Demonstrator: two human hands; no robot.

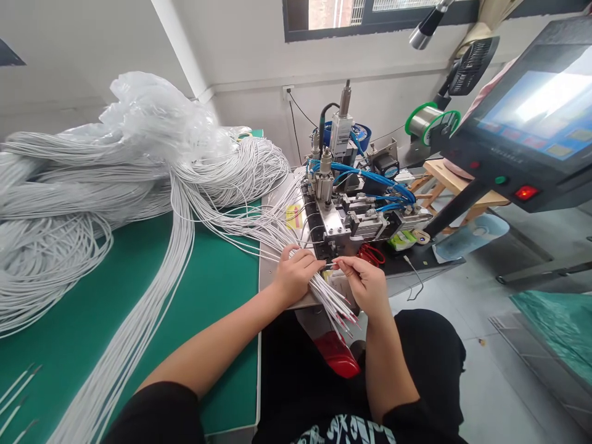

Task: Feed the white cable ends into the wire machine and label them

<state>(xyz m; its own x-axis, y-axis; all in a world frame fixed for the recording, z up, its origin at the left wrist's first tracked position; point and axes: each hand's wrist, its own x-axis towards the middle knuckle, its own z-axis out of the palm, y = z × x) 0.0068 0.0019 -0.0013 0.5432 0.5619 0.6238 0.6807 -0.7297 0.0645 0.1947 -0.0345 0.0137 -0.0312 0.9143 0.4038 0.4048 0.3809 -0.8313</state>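
My left hand (296,275) is closed on a bundle of white cables (330,298), whose ends fan out below it with reddish tips. My right hand (365,280) pinches the end of a single white cable (329,265) between thumb and fingertips, just right of my left fingers. Both hands are at the front edge of a machine (333,225) with metal cylinders and blue air tubes. The cables run back up to a large pile (250,169) on the left.
A green table mat (222,320) lies left, with coiled cables (50,259) and plastic wrapping (157,117). A monitor (536,117) hangs at the right. A solder-like wire spool (428,123) and a wooden stool (451,185) stand behind.
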